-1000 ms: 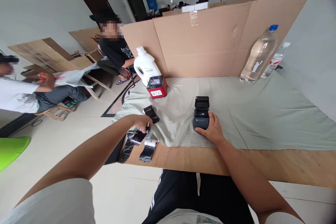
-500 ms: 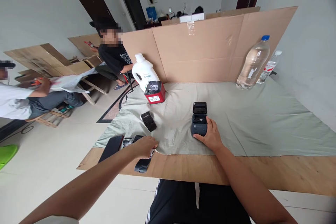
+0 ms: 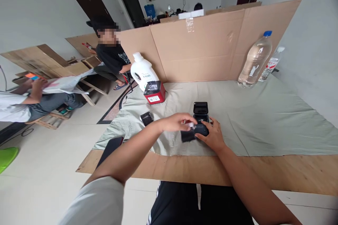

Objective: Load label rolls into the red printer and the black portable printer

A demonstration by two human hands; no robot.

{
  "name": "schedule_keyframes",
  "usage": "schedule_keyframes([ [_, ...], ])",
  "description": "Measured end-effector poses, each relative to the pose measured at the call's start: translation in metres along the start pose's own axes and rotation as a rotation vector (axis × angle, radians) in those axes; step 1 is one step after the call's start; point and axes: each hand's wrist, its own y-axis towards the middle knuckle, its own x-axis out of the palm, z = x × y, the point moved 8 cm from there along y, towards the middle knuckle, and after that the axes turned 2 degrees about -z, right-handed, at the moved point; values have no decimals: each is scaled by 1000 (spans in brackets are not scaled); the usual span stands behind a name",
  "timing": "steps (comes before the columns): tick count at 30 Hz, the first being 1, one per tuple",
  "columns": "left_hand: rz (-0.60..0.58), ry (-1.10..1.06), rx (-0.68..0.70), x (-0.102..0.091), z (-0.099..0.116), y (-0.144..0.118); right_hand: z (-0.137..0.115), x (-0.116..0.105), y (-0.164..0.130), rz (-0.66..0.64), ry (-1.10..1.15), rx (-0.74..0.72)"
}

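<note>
A small dark label printer (image 3: 201,107) sits on the cloth with its lid tipped up. My right hand (image 3: 215,135) is closed around its right side and front. Close by on the left, my left hand (image 3: 178,122) pinches a small label roll (image 3: 190,125) with a white core. From that roll a black strip (image 3: 188,136) hangs down beside the printer's left side, slightly blurred. Farther left lies another black strip piece (image 3: 146,118) with a white edge. My left forearm partly covers a dark phone (image 3: 109,151) near the table edge.
A red box (image 3: 155,95) and a white detergent bottle (image 3: 144,72) stand at the back left. Two water bottles, one large (image 3: 255,61), stand at the back right against a cardboard screen (image 3: 200,52). Two people sit at the left.
My left hand has lifted the roll with its black strip from the table's front edge and carried it right, up to the printer. My right hand has stayed on the printer.
</note>
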Motion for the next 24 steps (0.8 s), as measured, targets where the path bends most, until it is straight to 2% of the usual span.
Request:
schedule_keyframes([
  [2,94,5,48,-1,-7,39,0,-5,1,36,9,-25],
  [4,119,26,-12,7,-24,70,1,-9,2,72,22,-25],
  [7,165,97,-105,13,-47,95,1,-15,3,130,53,-13],
  [13,228,226,-131,12,-56,94,-8,-25,4,170,120,-29],
  [19,204,454,-177,23,-54,99,-22,-39,5,196,171,-126],
  [22,223,476,-135,29,-52,100,-29,-44,5,206,215,-196],
  [24,285,420,-72,27,-50,96,-31,-45,5,205,235,-213],
])
